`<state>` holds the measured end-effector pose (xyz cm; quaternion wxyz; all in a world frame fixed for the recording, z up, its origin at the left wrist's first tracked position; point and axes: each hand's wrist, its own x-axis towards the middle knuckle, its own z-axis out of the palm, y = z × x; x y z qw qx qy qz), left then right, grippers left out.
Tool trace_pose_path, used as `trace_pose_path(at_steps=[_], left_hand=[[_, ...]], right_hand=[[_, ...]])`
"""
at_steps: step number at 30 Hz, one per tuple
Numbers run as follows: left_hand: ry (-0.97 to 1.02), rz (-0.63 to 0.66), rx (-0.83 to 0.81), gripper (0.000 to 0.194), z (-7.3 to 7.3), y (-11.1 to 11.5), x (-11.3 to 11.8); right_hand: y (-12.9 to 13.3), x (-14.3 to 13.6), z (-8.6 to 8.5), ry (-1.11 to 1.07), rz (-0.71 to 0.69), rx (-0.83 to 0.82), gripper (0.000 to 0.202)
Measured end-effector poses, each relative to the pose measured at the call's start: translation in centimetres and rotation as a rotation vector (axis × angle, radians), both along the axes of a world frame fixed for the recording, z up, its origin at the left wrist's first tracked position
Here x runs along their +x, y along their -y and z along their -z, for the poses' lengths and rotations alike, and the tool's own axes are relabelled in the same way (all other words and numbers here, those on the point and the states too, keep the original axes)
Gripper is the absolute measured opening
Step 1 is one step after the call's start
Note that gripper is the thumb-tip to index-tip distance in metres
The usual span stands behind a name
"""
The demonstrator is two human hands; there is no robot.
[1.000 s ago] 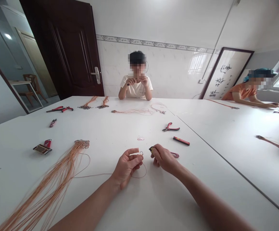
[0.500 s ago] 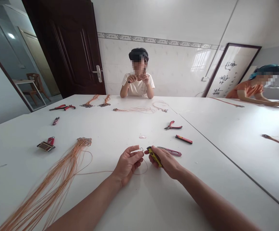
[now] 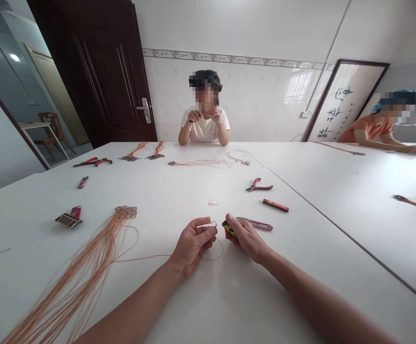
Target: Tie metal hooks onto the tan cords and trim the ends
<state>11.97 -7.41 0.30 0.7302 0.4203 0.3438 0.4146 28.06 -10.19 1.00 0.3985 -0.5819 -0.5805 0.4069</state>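
Note:
Pinched between the thumb and fingers of my left hand (image 3: 194, 242) is a small fish hook (image 3: 214, 223), its bend pointing up. A thin orange line (image 3: 143, 257) runs from that hand to the left and also loops below the fingertips. My right hand (image 3: 246, 239) is closed around a yellow and black lighter (image 3: 229, 228), thumb at its top end. A small gap separates the lighter from the hook. Just beyond my right hand lie pink thread snips (image 3: 260, 224), partly hidden by it. The bundle of orange lines (image 3: 96, 255) with hooks stretches left of my left hand.
Ahead on the white table (image 3: 179, 191) are red-handled pliers (image 3: 258, 185), a red stick-shaped object (image 3: 276, 205) and a small clear piece (image 3: 213, 203). More pliers (image 3: 92, 162) and hook bundles lie at the far left. One person (image 3: 205, 126) sits opposite, another (image 3: 373, 126) at right.
My right hand has drawn slightly away from the hook, and its thumb now sits upright at the lighter's top. My left hand keeps its pinch on the hook. The view has shifted slightly.

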Motion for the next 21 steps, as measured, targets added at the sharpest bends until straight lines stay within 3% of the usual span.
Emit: trace_pose_path(at_steps=[21], left_hand=[[-0.039, 0.034, 0.017, 0.037, -0.42, 0.25, 0.28]], right_hand=[[-0.31, -0.5, 0.4, 0.049, 0.06, 0.005, 0.039]])
